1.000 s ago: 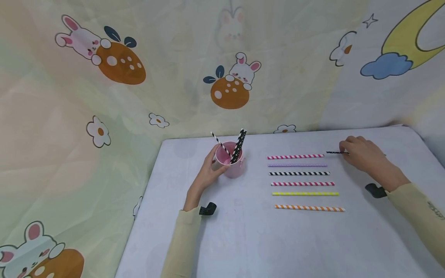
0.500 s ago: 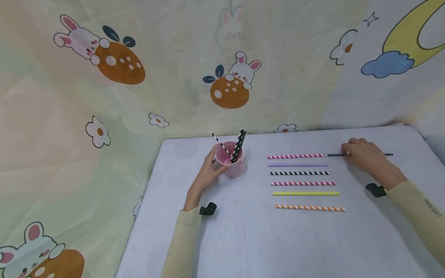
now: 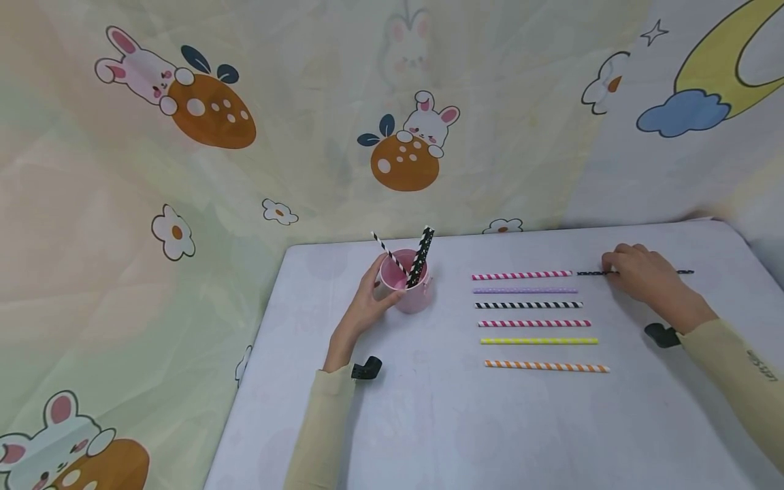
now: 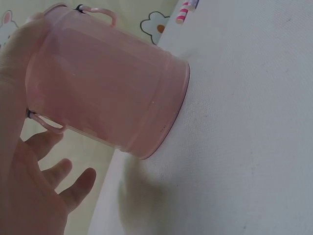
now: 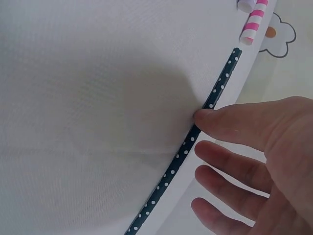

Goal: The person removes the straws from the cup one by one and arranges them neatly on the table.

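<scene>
My left hand (image 3: 365,306) grips the side of a small pink bucket (image 3: 413,299) at the left of the table, its thumb near the rim. Inside lean a thin black-and-white striped straw (image 3: 386,249) and black patterned straws (image 3: 420,258), close together. Small handle loops (image 4: 100,11) show on the bucket in the left wrist view. At the back right, my right hand (image 3: 643,275) pinches a black straw with white dots (image 5: 171,171) near its middle. Its thumb lies on the straw; the index finger is hidden, and the other fingers are apart from it.
Left of the right hand, straws lie in a column: pink-striped (image 3: 520,276), lilac (image 3: 525,290), black-striped (image 3: 528,305), another pink-striped (image 3: 534,324), yellow (image 3: 539,341) and orange-striped (image 3: 546,366). A printed cloth backdrop (image 3: 306,136) stands behind the white table (image 3: 429,422).
My right hand has moved slightly right and toward me, and the dotted straw now lies level, in line with the top pink-striped one. The left hand and bucket have not moved.
</scene>
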The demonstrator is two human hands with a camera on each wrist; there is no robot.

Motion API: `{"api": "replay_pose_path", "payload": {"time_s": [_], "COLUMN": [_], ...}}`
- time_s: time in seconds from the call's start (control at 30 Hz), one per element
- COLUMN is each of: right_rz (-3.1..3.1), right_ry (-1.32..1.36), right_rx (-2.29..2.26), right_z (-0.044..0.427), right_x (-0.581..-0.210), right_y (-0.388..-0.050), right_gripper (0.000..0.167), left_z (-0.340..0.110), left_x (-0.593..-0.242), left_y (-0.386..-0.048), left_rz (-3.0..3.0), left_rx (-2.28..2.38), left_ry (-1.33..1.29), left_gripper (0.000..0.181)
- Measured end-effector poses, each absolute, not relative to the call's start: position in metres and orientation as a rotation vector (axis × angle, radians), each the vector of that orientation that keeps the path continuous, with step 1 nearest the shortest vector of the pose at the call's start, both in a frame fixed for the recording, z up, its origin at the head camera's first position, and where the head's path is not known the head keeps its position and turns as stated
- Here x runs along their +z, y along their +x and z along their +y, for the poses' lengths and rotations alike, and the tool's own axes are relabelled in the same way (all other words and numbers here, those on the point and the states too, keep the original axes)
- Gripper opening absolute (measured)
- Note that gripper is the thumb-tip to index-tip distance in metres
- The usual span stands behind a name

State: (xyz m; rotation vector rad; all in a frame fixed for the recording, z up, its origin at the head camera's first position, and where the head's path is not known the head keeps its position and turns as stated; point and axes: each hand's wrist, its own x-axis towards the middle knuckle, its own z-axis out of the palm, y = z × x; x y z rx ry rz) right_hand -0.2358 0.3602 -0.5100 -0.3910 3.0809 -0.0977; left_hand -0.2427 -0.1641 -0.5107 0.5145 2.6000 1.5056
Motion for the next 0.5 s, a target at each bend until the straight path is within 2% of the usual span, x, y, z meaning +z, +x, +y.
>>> {"api": "replay_pose_path", "payload": {"time_s": [0.2,0.5], "right_rz": [3.049,3.024], "right_ry": [-0.352,-0.323], "right_rx": [-0.119,-0.175], "right_z": [0.3603,0.3608], "right_x": [-0.5079,-0.5008], "right_y": [-0.2365,-0.2361], "right_gripper": [0.016,0.024], "left_z": [-0.1672,-0.1668], "left_x": [-0.523,-0.5175], "left_y": [-0.2488,-0.2464], "left_rz": [2.621,2.61], "left_rx": [1.509,1.488], "left_ry": [0.521,0.5], "left_gripper": [0.085,0.086]}}
